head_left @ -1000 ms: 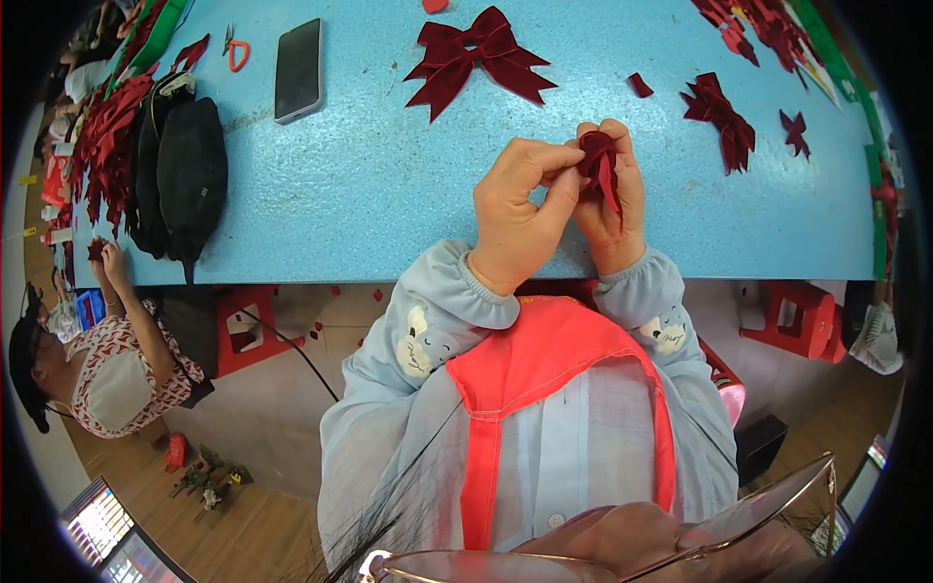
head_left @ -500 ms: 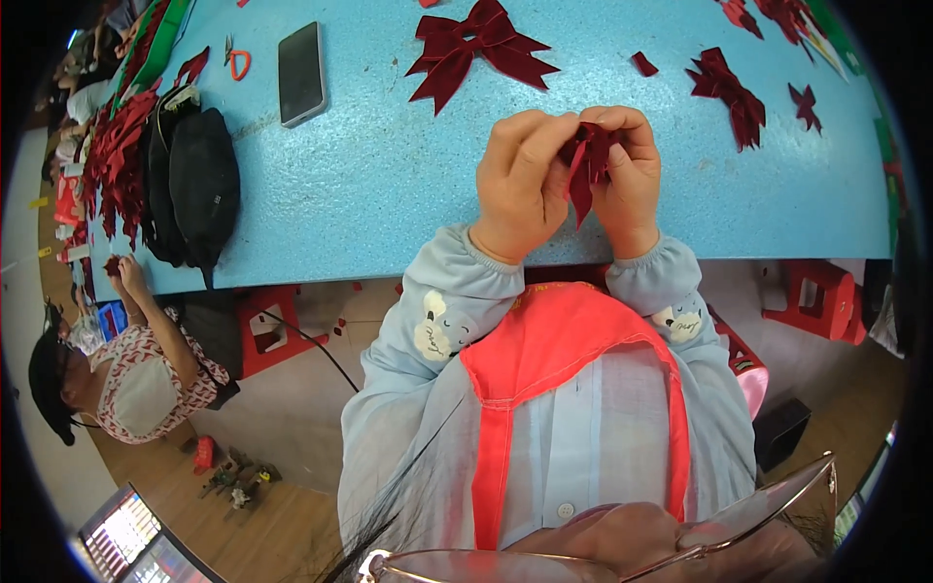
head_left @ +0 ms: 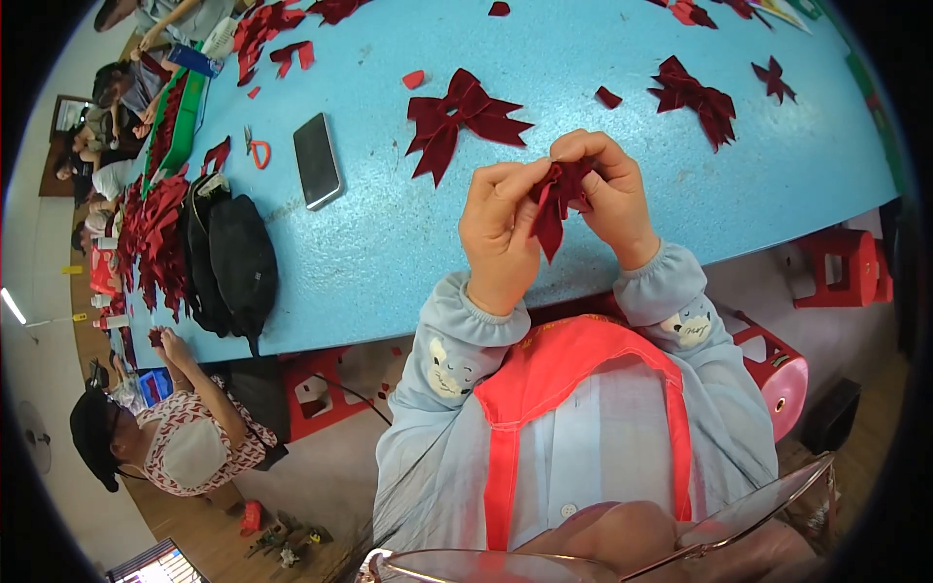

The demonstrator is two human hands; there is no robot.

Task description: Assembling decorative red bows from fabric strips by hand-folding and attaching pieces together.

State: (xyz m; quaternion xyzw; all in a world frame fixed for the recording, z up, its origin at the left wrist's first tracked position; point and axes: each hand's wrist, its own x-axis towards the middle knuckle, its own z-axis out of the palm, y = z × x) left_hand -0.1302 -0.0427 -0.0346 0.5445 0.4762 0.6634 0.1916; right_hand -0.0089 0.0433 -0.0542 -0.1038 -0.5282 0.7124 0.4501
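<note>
Between my two hands, above the near part of the blue table point(head_left: 369, 262), is a dark red velvet bow point(head_left: 550, 216). My left hand point(head_left: 501, 228) pinches its left side with thumb and forefinger. On the other side my right hand point(head_left: 610, 189) grips it, fingers curled over its folds. One pointed tail hangs down between the hands; much of the rest is hidden by my fingers. Just beyond lies a larger finished-looking velvet bow point(head_left: 465, 121). Another layered bow point(head_left: 693, 100) rests to the right, with a small bow point(head_left: 774, 81) past it.
Left on the table are a phone point(head_left: 318, 160), orange-handled snips point(head_left: 259, 154), a black pouch point(head_left: 243, 267) and a heap of red velvet pieces point(head_left: 151, 233). Behind the heap stands a green bin point(head_left: 178, 136). A co-worker point(head_left: 194, 437) sits at the left; red stools point(head_left: 841, 267) stand beneath the table's edge.
The view has shifted, showing more of the table's far left. My hands still hold the bow, and its hanging tail is turned slightly differently.
</note>
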